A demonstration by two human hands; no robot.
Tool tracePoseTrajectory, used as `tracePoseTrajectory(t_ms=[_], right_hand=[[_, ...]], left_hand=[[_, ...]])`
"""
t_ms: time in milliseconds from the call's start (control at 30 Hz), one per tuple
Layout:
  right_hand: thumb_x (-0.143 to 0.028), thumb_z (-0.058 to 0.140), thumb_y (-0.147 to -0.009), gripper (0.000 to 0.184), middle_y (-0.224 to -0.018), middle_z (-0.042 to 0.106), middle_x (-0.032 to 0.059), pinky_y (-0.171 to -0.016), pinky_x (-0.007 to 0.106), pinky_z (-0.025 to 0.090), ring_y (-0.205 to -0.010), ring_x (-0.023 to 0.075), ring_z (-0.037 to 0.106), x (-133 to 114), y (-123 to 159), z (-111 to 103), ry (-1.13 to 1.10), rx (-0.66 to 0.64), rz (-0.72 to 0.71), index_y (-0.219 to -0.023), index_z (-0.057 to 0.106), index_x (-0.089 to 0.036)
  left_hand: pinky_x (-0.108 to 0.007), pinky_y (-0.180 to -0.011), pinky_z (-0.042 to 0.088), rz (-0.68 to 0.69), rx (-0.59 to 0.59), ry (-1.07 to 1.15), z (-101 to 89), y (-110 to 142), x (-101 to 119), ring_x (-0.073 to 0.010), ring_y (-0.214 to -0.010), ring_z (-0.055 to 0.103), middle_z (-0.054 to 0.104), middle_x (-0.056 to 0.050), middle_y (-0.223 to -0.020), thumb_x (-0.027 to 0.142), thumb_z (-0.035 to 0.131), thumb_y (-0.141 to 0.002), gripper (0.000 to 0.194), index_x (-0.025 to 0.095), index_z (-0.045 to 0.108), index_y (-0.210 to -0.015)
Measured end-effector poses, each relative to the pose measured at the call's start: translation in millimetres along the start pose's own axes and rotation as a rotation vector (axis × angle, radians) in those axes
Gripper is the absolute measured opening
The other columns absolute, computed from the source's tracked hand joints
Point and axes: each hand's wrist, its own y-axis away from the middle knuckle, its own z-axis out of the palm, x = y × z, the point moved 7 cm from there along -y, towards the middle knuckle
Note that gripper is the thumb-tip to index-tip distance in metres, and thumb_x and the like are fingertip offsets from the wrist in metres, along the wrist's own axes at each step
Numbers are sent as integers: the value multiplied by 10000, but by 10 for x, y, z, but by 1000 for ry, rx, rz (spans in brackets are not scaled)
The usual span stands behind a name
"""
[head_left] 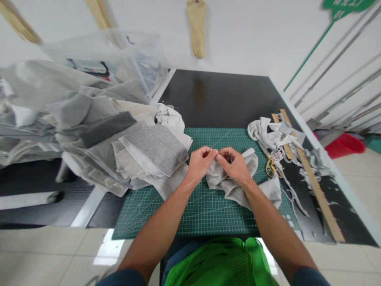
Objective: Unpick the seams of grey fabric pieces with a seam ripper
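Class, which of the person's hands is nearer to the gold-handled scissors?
Right. The right hand is left of the scissors; the left hand is farther left, beyond the right.

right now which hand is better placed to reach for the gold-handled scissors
Right, I'd say: the right hand is nearer the scissors, which lie beyond it; the left hand would have to cross over. But the right's grip already holds a dark object.

Bright, even indoor light leaves white glare on the floor tiles [108, 247]; wide-angle distortion stretches the edges.
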Motion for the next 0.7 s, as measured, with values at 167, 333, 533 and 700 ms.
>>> tracePoseTrajectory(t_ms=[167,333,533,700], right_hand=[[-465,778,-817,290,-733,589,-21,-600,276,393,-640,133,475,-11,14,30,-100,-4,9,-854,640,-212],[-569,735,-845,380,-645,527,-34,-530,273,317,-570,119,396,118,33,23,-204,1,148,-829,665,-196],[-595,704,-857,423,-608,463,-39,-507,278,278,-542,117,350,218,27,42,-314,-26,185,-723,596,-208],[-558,673,-885,353,-679,563,-9,-546,279,366,-599,139,456,62,39,23,-168,-43,113,-819,630,-214]], left_hand=[[-240,-567,371,-39,-23,5,-1,14,-30,-106,-606,473,588,25,-640,478,781,-791,355,165,654,-683],[-239,-551,389,-117,-92,169,30,27,-107,-110,-597,523,645,1,-694,450,840,-731,324,162,704,-795],[-241,-541,389,-106,-55,179,10,17,-74,-109,-569,524,663,0,-676,338,816,-729,209,173,773,-851],[-259,-620,447,-46,-6,44,-28,13,-11,-146,-678,597,726,-23,-764,343,759,-785,173,174,785,-811]])
